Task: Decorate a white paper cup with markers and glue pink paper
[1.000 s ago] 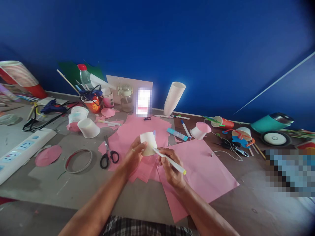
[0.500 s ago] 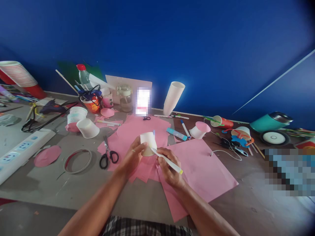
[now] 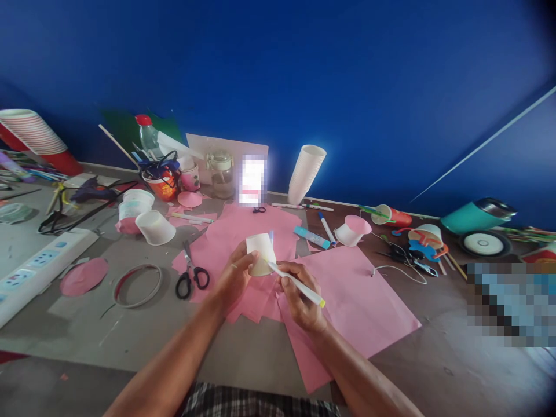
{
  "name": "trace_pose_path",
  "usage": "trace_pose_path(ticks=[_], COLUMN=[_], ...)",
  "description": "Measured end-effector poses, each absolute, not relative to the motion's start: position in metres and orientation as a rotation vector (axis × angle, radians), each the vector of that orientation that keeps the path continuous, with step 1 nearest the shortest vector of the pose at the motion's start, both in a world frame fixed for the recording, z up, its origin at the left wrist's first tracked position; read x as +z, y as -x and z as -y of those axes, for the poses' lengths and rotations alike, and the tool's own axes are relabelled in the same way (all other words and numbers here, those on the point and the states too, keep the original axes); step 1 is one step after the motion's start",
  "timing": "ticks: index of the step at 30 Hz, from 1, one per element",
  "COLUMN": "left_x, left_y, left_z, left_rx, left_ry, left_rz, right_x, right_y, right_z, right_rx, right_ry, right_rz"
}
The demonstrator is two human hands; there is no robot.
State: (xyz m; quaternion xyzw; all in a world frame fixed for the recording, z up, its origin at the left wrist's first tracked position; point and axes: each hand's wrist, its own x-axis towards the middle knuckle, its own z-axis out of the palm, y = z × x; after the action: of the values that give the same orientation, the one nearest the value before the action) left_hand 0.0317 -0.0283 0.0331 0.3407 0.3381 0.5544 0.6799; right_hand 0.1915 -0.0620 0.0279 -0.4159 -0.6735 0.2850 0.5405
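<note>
Two hands work close together: left hand (image 3: 234, 278) clasps white paper cup (image 3: 260, 253), right hand (image 3: 299, 295) pinches marker (image 3: 297, 284) touching it.

I see a white cup (image 3: 261, 253) with a cream inside, and a white marker (image 3: 296, 283) with a yellow-green cap. Pink paper (image 3: 347, 301) lies on the grey counter (image 3: 130, 330). The scissors (image 3: 191, 272) have black handles. A pink disc (image 3: 84, 275) lies by a white power strip (image 3: 35, 272). The wall (image 3: 304, 75) is deep blue. A stack of white cups (image 3: 306, 172) stands behind; a teal flask (image 3: 478, 215) lies at right. My shorts (image 3: 256, 402) are a dark plaid.
</note>
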Motion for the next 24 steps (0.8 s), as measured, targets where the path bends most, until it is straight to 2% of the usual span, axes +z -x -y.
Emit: trace_pose_path(ticks=[24], left_x=[0.0261], left_y=[-0.0319], left_z=[0.0271], left_rx=[1.238], left_ry=[-0.769], left_rz=[-0.761], right_x=[0.0254], right_y=[-0.1899], right_z=[0.0601], right_rx=[0.71], right_ry=[0.944], right_rz=[1.603])
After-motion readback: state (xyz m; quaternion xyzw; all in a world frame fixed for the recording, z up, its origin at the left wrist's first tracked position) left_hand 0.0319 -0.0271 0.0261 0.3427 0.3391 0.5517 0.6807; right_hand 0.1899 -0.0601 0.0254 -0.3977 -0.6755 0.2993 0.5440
